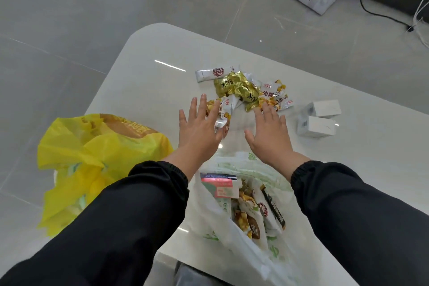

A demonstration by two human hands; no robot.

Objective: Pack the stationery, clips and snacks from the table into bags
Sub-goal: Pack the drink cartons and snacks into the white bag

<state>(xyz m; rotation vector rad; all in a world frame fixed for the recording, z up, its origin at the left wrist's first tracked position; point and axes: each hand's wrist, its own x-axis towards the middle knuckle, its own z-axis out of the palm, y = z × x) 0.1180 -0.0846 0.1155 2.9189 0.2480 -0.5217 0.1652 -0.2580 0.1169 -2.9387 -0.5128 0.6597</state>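
Heaped on the table [151, 72]: snack packets [241, 90], gold ones central; white stick packet [210, 74] at the far-left edge, long axis lying left to right. Near edge of the heap under straight, spread fingertips of left hand [199, 127] and right hand [270, 133], gripping nothing. Nearer, white bag [206, 220] holding packets; yellow bag [99, 148] leftward.

Snack packets [241, 89] lie heaped at 12 o'clock. An open white bag [234, 166] at 6 holds more; a yellow bag [99, 146] slumps at 9.

left hand [199, 127] flat, fingers spread, right hand [269, 132] likewise
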